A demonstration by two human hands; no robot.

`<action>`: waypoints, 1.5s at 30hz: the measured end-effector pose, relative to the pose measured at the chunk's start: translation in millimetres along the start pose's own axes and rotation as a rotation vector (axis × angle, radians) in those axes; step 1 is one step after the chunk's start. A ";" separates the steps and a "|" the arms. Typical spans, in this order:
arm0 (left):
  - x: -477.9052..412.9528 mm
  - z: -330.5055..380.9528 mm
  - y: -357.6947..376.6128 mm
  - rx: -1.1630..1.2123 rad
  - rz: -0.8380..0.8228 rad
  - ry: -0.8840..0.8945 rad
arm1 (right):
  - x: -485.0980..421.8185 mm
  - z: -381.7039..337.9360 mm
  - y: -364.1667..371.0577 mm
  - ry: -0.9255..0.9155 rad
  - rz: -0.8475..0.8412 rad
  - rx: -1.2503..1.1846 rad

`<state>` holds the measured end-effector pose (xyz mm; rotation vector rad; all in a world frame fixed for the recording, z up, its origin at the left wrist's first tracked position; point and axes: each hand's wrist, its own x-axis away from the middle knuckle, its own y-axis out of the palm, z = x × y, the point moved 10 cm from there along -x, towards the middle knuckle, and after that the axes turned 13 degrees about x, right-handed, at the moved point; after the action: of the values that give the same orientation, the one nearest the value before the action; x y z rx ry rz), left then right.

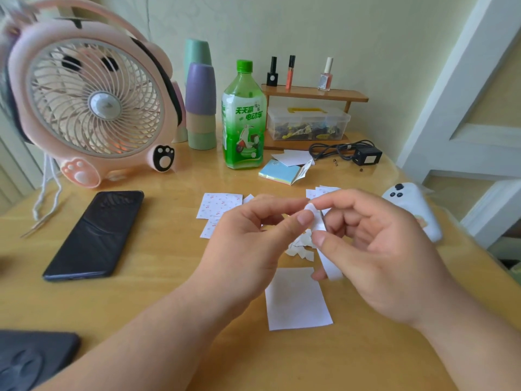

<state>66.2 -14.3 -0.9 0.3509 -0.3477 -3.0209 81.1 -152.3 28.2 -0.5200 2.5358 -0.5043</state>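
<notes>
left hand (253, 230): pinches strip (324, 244) top | right hand (375, 249): grips strip | above sheet (296, 300), scraps (301, 246) on bench (158, 277)

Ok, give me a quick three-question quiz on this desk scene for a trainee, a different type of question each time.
1. True or false: the left hand and the right hand both pinch the paper strip.
2. Which lies left of the left hand? A phone, B scissors, C spoon.
3. Fill in: the fan is ____ in colour.
Key: 1 true; 2 A; 3 pink.
</notes>
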 end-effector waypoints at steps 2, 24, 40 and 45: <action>0.8 2.5 2.8 0.016 -0.025 0.024 | 0.8 -3.5 3.0 -0.012 -0.010 -0.017; 5.2 -0.4 11.1 0.396 0.038 -0.005 | 1.8 7.2 10.1 0.202 0.077 -0.143; 5.2 -9.0 -2.8 0.233 0.243 -0.009 | 1.0 0.8 -0.6 0.110 0.229 0.181; 6.1 -27.2 -9.4 0.294 0.332 -0.187 | 11.9 -42.2 13.6 -0.263 0.265 0.588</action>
<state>66.1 -11.7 -30.2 0.0206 -0.7840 -2.6792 45.4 -135.5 51.5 -0.0261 2.0288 -0.9595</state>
